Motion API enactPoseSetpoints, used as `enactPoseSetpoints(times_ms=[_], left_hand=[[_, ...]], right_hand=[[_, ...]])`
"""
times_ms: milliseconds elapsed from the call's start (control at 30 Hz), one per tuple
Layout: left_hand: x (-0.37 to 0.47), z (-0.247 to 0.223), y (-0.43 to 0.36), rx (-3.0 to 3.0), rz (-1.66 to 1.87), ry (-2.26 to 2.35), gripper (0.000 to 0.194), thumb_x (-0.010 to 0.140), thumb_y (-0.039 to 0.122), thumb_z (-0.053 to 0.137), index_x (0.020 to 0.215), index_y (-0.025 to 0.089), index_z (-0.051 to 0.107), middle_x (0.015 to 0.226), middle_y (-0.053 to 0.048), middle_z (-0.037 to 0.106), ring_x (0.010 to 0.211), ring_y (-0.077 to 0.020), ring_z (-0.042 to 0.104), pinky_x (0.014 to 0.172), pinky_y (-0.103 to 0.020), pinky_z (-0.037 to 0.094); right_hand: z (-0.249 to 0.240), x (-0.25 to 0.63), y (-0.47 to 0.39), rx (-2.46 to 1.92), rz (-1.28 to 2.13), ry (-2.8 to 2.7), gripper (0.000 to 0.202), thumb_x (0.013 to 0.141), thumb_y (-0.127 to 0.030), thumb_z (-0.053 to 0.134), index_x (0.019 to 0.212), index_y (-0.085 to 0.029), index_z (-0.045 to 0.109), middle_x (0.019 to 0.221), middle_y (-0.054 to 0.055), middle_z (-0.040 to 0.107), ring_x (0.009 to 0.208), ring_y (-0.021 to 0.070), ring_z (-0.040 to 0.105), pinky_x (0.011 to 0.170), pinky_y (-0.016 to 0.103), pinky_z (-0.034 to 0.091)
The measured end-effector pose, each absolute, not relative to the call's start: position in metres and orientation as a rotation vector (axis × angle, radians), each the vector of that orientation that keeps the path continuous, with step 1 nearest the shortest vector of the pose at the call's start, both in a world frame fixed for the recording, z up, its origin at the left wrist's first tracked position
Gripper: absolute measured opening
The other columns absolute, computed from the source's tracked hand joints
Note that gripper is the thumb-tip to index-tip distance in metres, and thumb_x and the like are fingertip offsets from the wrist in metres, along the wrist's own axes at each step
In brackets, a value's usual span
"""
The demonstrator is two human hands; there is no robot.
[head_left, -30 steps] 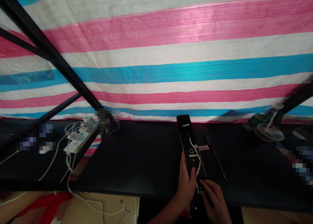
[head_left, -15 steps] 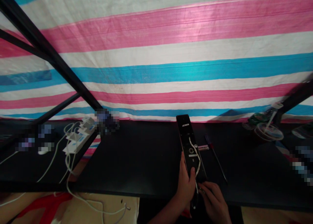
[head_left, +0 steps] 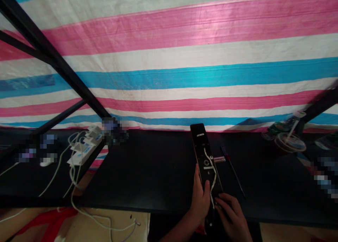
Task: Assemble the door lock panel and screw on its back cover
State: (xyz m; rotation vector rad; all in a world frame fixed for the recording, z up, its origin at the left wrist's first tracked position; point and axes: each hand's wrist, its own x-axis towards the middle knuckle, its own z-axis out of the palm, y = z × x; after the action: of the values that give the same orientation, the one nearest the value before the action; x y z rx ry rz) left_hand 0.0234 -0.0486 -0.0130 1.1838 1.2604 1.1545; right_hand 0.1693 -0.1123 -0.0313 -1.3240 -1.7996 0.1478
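Black lock panel [head_left: 204, 157], lower centre of frame, lies on the table [head_left: 158, 171]; it looks rigid and fairly heavy. Our left hand [head_left: 201, 199] clasps its near edge, the best hold, while our right hand [head_left: 232, 217] apparently pinches the loose white cable [head_left: 213, 178].

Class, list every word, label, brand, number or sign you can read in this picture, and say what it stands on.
No text can be read.
Long black panel, gripped by the left hand with the right hand at its near end: small pale marks, too small to read.
Power strip: blue labels, too blurred.
Green can at the right: print unreadable.
Patches on the black table: pixelated.
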Motion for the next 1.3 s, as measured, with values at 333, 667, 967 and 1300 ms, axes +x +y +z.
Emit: enactPoseSetpoints(times_ms=[333, 667, 967, 1300], left_hand=[[0.024, -0.009, -0.049, 1.176, 1.157, 1.271, 0.066, 0.101, 0.036, 0.044, 0.162, 0.020, 0.023, 0.171, -0.009, 0.023, 0.157, -0.0219, 0.020, 0.129, -0.038, 0.016], [0.023, -0.009, -0.049, 1.175, 1.150, 1.269, 0.065, 0.102, 0.032, 0.040, 0.162, 0.019, 0.022, 0.171, -0.008, 0.023, 0.158, -0.0220, 0.019, 0.130, -0.040, 0.015], [0.022, -0.008, -0.049, 1.195, 1.151, 1.271, 0.064, 0.101, 0.030, 0.039, 0.162, 0.019, 0.022, 0.171, -0.008, 0.021, 0.158, -0.0205, 0.019, 0.129, -0.037, 0.014], [0.023, -0.015, -0.049, 1.197, 1.173, 1.255, 0.066, 0.101, 0.032, 0.042, 0.162, 0.018, 0.022, 0.171, -0.009, 0.022, 0.157, -0.0222, 0.020, 0.129, -0.038, 0.014]], right_hand=[[-0.032, 0.155, -0.107, -1.284, 0.008, -1.699, 0.016, 0.098, -0.032, 0.062, 0.095, -0.024, 0.075, 0.090, 0.008, 0.069, 0.079, 0.0197, 0.070, 0.067, 0.031, 0.062], [-0.031, 0.166, -0.110, -1.272, 0.169, -1.807, 0.023, 0.098, -0.028, 0.059, 0.117, -0.023, 0.072, 0.103, 0.010, 0.070, 0.092, 0.0219, 0.071, 0.077, 0.033, 0.063], [-0.030, 0.156, -0.108, -1.259, 0.107, -1.722, 0.013, 0.098, -0.027, 0.061, 0.097, -0.022, 0.073, 0.091, 0.008, 0.068, 0.081, 0.0191, 0.070, 0.069, 0.029, 0.062], [-0.017, 0.161, -0.110, -1.174, 0.182, -1.783, 0.019, 0.101, -0.024, 0.056, 0.107, -0.024, 0.074, 0.095, 0.008, 0.074, 0.086, 0.0188, 0.073, 0.076, 0.028, 0.063]])
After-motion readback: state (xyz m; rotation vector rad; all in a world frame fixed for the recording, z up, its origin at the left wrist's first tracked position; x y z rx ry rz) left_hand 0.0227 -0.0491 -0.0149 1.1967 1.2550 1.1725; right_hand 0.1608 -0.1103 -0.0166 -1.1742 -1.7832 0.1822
